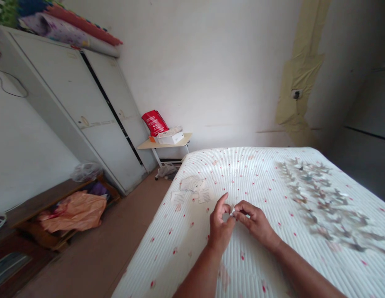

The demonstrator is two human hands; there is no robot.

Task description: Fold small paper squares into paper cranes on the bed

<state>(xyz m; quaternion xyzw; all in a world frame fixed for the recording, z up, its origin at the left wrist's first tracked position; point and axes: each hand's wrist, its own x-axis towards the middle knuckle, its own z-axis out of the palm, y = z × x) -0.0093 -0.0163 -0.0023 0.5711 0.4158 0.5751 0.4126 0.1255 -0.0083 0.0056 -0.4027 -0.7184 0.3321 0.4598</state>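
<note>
Over the middle of a white bed cover with red spots (242,256), my left hand (222,223) and my right hand (254,219) meet at the fingertips. Both pinch a small folded piece of white paper (232,210) between them, one from each side. My left index finger points upward. Most of the paper is hidden behind the fingers. Printed paper pieces (191,184) lie loosely on the cover, beyond my left hand. On the right part of the cover, several small folded paper shapes (319,194) stand in rows, blurred.
At the far left of the bed is a small table (144,145) with a red bag (155,122) and a white box (170,138). A grey cabinet (65,91) stands on the left. Orange cloth or plastic (76,211) lies on a low wooden bench (34,203).
</note>
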